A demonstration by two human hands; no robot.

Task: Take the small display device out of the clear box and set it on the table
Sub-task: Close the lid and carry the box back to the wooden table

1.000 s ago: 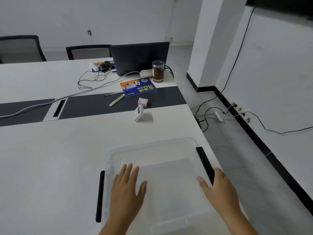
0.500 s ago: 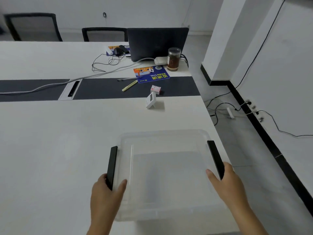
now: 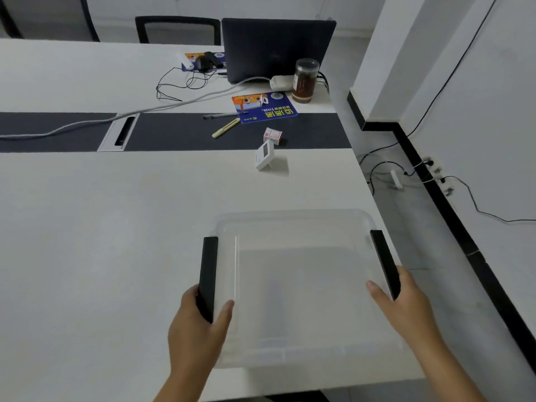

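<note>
The small display device (image 3: 264, 156) stood already on the counter (image 3: 116, 227), outside the clear box (image 3: 293, 285). It leaned on its little stand, tilted back, with its face turned to the left and near side. It was well apart from the box, on the far side of it, just beside a small red and white carton (image 3: 273, 135) that lay on the dark strip (image 3: 174, 132).

Both hands were at the box, not at the device. The left hand (image 3: 197, 329) had its fingers closed around the near end of the left black handle (image 3: 208, 277), with the thumb lying on the rim. The right hand (image 3: 406, 303) gripped the near end of the right black handle (image 3: 385, 264) in the same way — thumb inside, the other fingers hidden under the edge. The box looked empty.

So, by my judgement, the task itself was done and the hands only handled the box. From the fingers the device lay straight away, toward the far side, about midway between the two hands and slightly nearer to the left one.

A blue leaflet (image 3: 265, 107) carried large yellow characters, upside down from here — I could not read them. The label on the brown jar (image 3: 305, 81) was too small.
</note>
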